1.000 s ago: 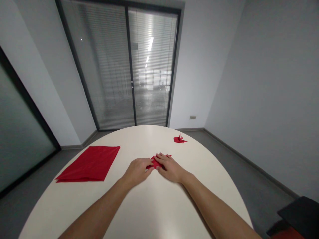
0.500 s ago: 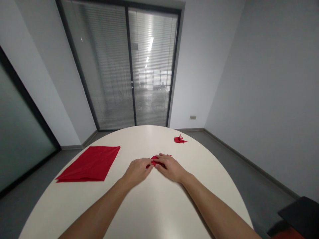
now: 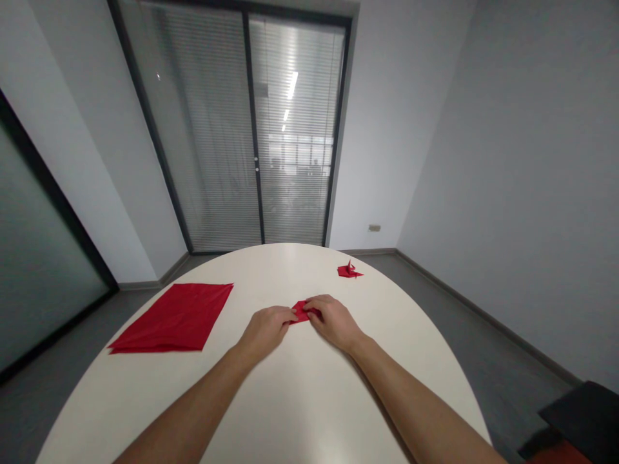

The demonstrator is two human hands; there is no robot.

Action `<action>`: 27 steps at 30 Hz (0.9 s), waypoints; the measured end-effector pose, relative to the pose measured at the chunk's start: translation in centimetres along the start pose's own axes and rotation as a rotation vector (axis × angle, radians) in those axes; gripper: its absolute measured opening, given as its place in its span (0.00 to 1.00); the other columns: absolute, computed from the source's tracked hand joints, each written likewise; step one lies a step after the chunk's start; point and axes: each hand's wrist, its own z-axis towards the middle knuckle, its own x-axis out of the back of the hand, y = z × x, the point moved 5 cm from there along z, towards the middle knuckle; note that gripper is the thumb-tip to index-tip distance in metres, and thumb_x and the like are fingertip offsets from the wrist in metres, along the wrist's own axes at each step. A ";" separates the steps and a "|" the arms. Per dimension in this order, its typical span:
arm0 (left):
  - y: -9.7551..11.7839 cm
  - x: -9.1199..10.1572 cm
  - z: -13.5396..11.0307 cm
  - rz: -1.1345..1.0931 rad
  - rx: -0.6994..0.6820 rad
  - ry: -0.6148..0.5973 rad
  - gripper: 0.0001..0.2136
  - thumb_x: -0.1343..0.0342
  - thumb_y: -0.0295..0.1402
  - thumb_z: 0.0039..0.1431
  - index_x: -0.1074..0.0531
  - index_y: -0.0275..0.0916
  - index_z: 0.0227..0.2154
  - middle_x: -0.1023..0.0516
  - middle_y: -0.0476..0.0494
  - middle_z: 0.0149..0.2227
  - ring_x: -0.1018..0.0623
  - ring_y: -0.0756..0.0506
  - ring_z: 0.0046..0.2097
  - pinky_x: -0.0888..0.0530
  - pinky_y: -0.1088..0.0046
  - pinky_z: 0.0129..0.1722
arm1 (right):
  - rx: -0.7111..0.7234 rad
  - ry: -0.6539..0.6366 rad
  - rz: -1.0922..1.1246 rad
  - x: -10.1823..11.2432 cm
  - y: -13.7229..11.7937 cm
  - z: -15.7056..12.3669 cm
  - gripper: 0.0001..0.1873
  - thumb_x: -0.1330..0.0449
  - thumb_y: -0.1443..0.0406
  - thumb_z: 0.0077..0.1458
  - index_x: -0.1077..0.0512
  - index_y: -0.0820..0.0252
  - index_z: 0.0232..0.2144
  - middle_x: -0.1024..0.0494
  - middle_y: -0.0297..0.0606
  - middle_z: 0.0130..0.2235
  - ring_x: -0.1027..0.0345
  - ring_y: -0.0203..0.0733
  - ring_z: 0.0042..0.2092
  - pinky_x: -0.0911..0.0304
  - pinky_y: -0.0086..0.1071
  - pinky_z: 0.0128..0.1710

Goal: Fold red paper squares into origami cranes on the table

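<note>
A small piece of folded red paper (image 3: 300,312) lies on the white table between my two hands, partly covered by fingers. My left hand (image 3: 269,327) is closed at its left edge, thumb and fingers pinching the paper there. From the right, my right hand (image 3: 333,321) has its fingertips bent and pressed together on the paper's right part. The exact folds under the fingers are hidden. Farther back to the right sits a folded red paper crane (image 3: 349,270), apart from both hands.
A stack of large red paper sheets (image 3: 178,319) lies on the left of the round white table (image 3: 290,399). Behind the table stand glass panels with blinds (image 3: 217,142). A dark chair (image 3: 583,415) is at the lower right, off the table's edge.
My right hand has shifted slightly and drawn its fingers in, so more of the red paper shows between the hands. The left hand has stayed nearly in place.
</note>
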 end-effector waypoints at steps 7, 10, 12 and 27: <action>0.3 0.1 -0.2 0.088 -0.067 0.030 0.16 0.49 0.24 0.61 0.20 0.45 0.45 0.19 0.47 0.52 0.22 0.43 0.53 0.28 0.64 0.56 | 0.021 -0.025 -0.064 0.1 -1.1 0.0 0.10 0.41 0.66 0.59 0.20 0.56 0.39 0.20 0.40 0.40 0.30 0.45 0.44 0.37 0.38 0.48; 0.8 0.5 -0.2 0.112 -0.094 0.027 0.17 0.49 0.23 0.60 0.21 0.43 0.45 0.18 0.45 0.49 0.22 0.42 0.50 0.27 0.64 0.53 | 0.027 -0.040 -0.053 -0.1 -1.1 -0.1 0.12 0.43 0.66 0.61 0.19 0.54 0.40 0.20 0.40 0.43 0.30 0.45 0.47 0.37 0.37 0.49; 1.1 0.7 -0.2 0.116 -0.104 0.028 0.17 0.49 0.23 0.59 0.21 0.43 0.45 0.18 0.44 0.45 0.22 0.42 0.48 0.27 0.65 0.51 | 0.013 -0.040 -0.058 -0.1 -0.9 -0.2 0.13 0.43 0.66 0.62 0.19 0.53 0.41 0.20 0.39 0.45 0.30 0.46 0.49 0.37 0.37 0.50; 1.4 0.5 -0.3 -0.077 -0.208 0.079 0.13 0.50 0.23 0.62 0.26 0.41 0.45 0.21 0.43 0.50 0.24 0.43 0.52 0.28 0.64 0.56 | 0.127 -0.135 0.127 -0.6 -1.1 -0.5 0.24 0.39 0.63 0.58 0.31 0.56 0.58 0.23 0.44 0.56 0.31 0.51 0.57 0.43 0.50 0.62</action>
